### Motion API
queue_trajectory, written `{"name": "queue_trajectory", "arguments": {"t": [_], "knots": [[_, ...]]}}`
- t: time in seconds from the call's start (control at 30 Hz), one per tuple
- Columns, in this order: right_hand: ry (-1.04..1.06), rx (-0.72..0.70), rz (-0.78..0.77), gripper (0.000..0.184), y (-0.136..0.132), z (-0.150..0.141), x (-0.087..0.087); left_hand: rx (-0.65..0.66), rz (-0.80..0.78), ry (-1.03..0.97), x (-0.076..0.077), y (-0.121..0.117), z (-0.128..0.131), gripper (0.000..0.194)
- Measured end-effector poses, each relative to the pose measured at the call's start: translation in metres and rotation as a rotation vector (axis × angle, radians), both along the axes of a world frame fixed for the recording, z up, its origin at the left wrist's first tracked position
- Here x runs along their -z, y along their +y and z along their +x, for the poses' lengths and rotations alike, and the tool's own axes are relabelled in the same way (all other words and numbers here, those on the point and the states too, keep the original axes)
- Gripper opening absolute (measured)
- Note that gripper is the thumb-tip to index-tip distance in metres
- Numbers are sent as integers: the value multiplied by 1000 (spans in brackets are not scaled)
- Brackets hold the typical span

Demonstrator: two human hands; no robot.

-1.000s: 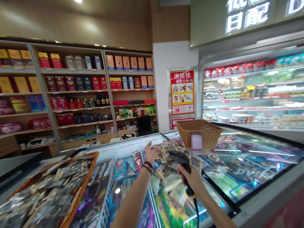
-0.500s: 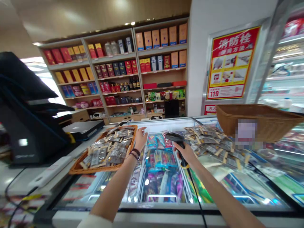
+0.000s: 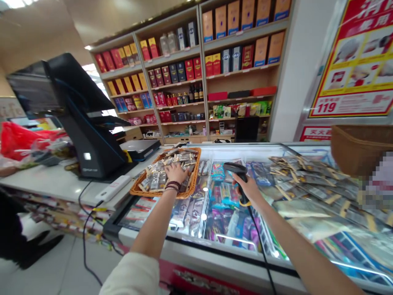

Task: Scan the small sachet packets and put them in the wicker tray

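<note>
My left hand (image 3: 176,174) reaches into an orange wicker basket (image 3: 135,190), its fingers spread over a heap of small clear-and-tan packets (image 3: 158,180). Whether it grips any packet I cannot see; the fingers look stretched out. A black barcode scanner (image 3: 236,168) with a yellow ring at its base is in my right hand (image 3: 250,188), fingers wrapped round the handle. Its cable (image 3: 260,246) hangs down over the front of the glass-topped freezer (image 3: 190,241). More of the same packets (image 3: 307,180) lie in a loose pile on the freezer's right side.
A brown basket (image 3: 353,143) stands at the far right. To the left are a black checkout terminal (image 3: 89,123), a flat scale (image 3: 139,149) and a white power strip (image 3: 113,187). Another person's dark-clad leg (image 3: 15,229) shows at lower left. Boxed goods line the back shelves.
My view has swung left. My left hand has moved from the packet pile on the freezer to the packets in the wicker basket. The scanner has stayed in my right hand.
</note>
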State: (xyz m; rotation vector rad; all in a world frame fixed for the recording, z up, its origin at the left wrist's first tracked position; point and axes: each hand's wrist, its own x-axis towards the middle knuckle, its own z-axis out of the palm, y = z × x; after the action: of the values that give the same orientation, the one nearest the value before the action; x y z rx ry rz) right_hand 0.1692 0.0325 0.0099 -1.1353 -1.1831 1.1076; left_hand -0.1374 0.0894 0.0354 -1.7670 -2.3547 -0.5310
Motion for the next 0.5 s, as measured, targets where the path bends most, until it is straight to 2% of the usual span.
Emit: {"name": "queue_trajectory", "arguments": {"t": [0.17,0.33,0.43,0.5], "knots": [[55,22,-8,54,0,4,-1,81,29,-59,-5,-4,-2,50],[14,19,-31,54,-2,3,-2,192,46,-207,-16,-3,-20,69],[-8,8,-27,54,0,3,-2,234,15,-199,-27,-2,-29,71],[-8,7,-31,55,0,3,-1,250,-18,-186,-34,-3,-32,65]]}}
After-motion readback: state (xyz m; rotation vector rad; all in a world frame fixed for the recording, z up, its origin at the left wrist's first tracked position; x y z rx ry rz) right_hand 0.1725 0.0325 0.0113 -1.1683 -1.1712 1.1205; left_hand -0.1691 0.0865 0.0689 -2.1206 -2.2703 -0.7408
